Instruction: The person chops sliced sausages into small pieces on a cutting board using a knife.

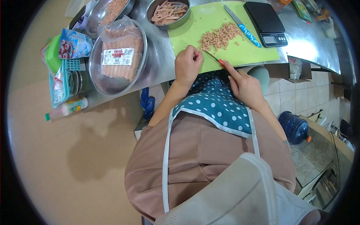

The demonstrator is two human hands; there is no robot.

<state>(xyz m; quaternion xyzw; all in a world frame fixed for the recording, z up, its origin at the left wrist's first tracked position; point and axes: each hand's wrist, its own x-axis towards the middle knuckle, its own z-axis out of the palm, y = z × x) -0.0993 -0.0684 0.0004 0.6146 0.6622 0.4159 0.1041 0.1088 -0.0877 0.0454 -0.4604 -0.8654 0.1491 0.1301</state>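
Chopping looks partway done: diced pieces [221, 36] lie on the green mat [258, 56], while a bowl [173, 26] holds longer strips [168, 13]. Hands apart, the right hand [245, 85] grips the red-handled knife [221, 62]; the left hand [187, 64] curls near its tip, contents unclear.

Top-left bowl [92, 19] partly cut off

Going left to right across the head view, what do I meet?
Turquoise plastic basket → large round steel basin holding plastic-wrapped pink sausages → left hand → right hand → blue translucent water jug with an orange cap.
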